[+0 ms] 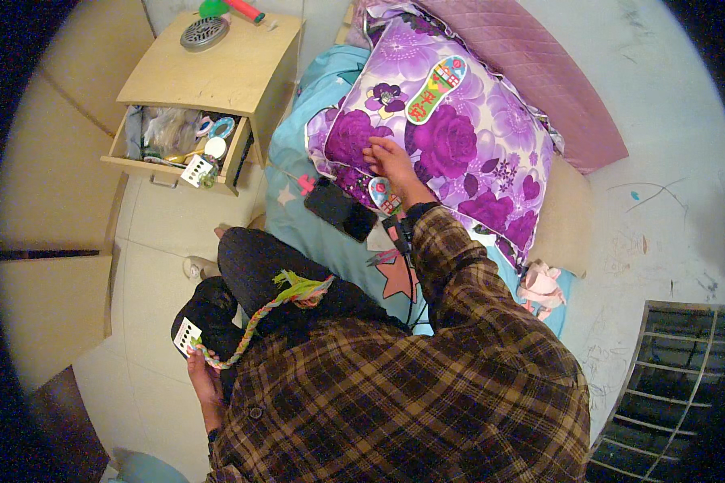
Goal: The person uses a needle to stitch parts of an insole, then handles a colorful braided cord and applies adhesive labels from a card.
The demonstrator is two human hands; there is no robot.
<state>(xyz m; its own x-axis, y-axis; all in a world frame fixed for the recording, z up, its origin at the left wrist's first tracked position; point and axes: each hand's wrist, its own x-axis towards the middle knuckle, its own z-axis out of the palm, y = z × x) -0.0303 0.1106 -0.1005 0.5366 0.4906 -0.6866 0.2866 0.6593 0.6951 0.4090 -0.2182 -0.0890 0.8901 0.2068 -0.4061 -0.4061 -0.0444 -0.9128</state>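
My left hand [204, 380], low at the left, is closed on a white card [187, 336] with a row of dark holes. A braided multicoloured yarn cord [254, 326] runs from the card over my dark trousers and ends in a loose yellow-green tuft. Over the purple floral pillow [447, 149], my right hand [392, 163] is open, its fingers loosely bent and nothing visible in them. An embroidered insole [437, 88] lies on the pillow beyond that hand. Another embroidered insole [384, 196] is partly hidden beneath my right wrist.
A black phone [340, 211] lies on the blue bedding [294, 229], with a black cable [412, 282] nearby. At the left, a wooden cabinet [209, 68] has its drawer pulled out, holding plastic bags, tape rolls and another holed card [195, 171]. Pink cloth [542, 288] lies at the right.
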